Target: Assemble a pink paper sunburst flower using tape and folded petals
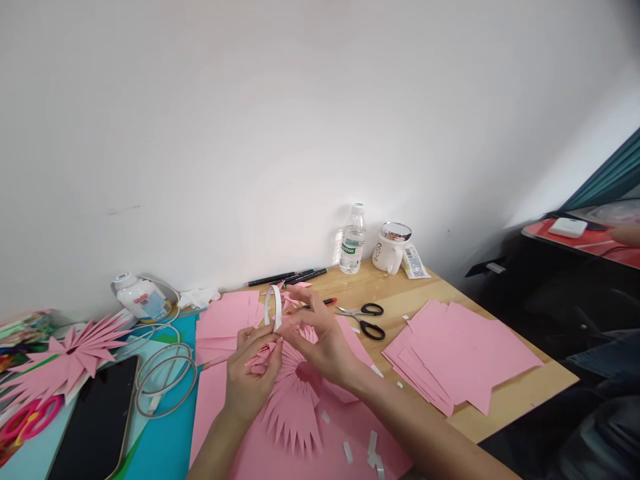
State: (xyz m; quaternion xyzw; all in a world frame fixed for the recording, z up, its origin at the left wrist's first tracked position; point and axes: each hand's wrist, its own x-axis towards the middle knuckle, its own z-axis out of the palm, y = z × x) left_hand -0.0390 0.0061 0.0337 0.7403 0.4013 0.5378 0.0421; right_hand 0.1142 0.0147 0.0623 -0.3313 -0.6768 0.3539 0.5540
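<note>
A thin ring of white tape (277,308) stands upright between my hands, its lower edge at the fingertips. My left hand (253,373) is closed, thumb and fingers pinching the edge of a pink pleated paper fan (295,415). Curving in from the other side, my right hand (323,340) has its fingertips against the tape, with the upper fingers lifted. The exact contact there is partly hidden. Under the fan lies a large pink sheet (320,460). Small white strips (349,452) are scattered on it.
Black-handled scissors (367,319) lie beyond my right hand, near a stack of pink sheets (460,347). A water bottle (353,243) and white mug (390,250) stand by the wall. At left are a phone (97,420), coiled cable (165,380), pill bottle (143,297) and pink-handled scissors (33,420).
</note>
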